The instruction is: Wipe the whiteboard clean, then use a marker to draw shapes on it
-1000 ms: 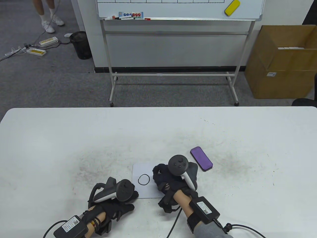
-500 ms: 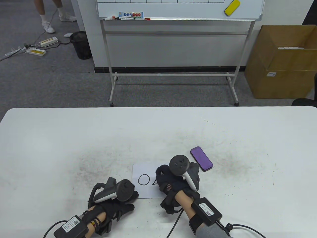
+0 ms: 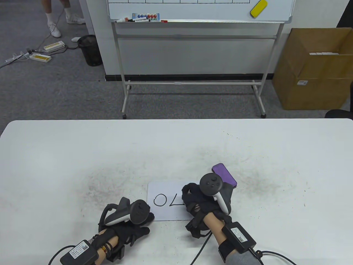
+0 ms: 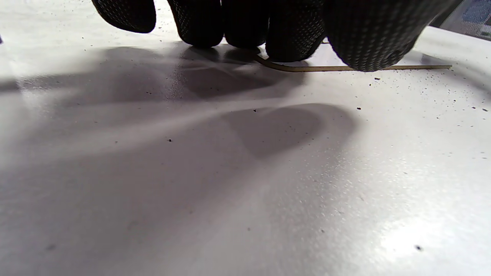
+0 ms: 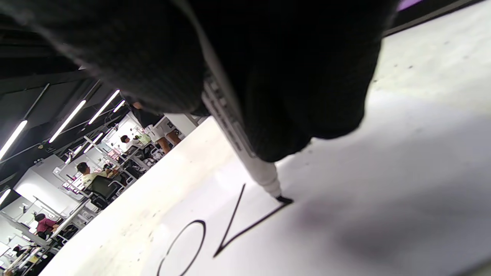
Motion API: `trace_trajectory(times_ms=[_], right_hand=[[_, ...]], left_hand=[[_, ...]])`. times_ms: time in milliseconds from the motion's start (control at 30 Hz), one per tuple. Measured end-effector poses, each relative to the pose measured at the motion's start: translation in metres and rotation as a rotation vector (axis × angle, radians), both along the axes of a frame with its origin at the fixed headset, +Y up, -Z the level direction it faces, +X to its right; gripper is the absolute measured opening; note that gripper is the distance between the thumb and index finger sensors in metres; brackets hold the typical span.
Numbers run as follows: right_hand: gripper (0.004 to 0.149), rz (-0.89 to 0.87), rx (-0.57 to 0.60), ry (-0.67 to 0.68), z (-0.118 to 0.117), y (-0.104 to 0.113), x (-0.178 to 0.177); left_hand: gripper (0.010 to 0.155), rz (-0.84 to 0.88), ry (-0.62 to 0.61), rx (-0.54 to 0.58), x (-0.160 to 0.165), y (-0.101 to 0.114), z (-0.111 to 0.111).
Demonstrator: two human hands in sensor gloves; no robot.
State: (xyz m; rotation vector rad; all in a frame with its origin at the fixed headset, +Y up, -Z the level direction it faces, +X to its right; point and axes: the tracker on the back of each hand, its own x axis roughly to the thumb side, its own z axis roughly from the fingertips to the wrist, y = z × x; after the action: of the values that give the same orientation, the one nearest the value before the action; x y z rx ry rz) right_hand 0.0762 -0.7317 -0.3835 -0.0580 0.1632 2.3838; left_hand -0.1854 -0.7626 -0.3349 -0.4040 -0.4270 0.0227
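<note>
A small white whiteboard (image 3: 162, 212) lies flat on the table near the front edge. A black circle (image 3: 160, 199) and two strokes of a second shape (image 3: 174, 202) are drawn on it. My right hand (image 3: 193, 203) grips a white marker (image 5: 245, 153), whose black tip (image 5: 284, 199) touches the board at the end of the lower stroke. My left hand (image 3: 147, 218) rests at the board's lower left corner, fingertips (image 4: 245, 27) pressing on its edge (image 4: 345, 68). A purple eraser (image 3: 227, 174) lies just behind my right hand, partly hidden by the tracker.
The white table (image 3: 82, 154) shows grey smudges around the board. Beyond it stands a large wheeled whiteboard (image 3: 198, 11) with markers in its tray and a yellow eraser (image 3: 258, 8). A cardboard box (image 3: 311, 69) sits on the floor at the right, a black bin (image 3: 89, 49) at the left.
My right hand has moved rightward, drawing two straight strokes beside the circle; its tracker now covers part of the purple eraser. The left hand has stayed put.
</note>
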Motion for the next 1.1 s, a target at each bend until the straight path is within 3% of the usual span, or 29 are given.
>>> trace_trajectory(times_ms=[333, 533, 700, 1100], right_hand=[[0.046, 0.027, 0.020, 0.002, -0.023, 0.002, -0.022], [0.045, -0.050, 0.054, -0.038, -0.022, 0.011, -0.001], [0.045, 0.019, 0.036, -0.048, -0.016, 0.009, 0.020], [0.046, 0.010, 0.018, -0.029, -0.014, 0.001, 0.024]], left_hand=[[0.064, 0.003, 0.000, -0.007, 0.000, 0.000, 0.000], [0.064, 0.000, -0.002, -0.005, 0.000, 0.000, 0.000], [0.064, -0.001, -0.002, -0.004, 0.000, 0.000, 0.000], [0.064, -0.003, -0.003, 0.000, 0.001, 0.000, 0.000]])
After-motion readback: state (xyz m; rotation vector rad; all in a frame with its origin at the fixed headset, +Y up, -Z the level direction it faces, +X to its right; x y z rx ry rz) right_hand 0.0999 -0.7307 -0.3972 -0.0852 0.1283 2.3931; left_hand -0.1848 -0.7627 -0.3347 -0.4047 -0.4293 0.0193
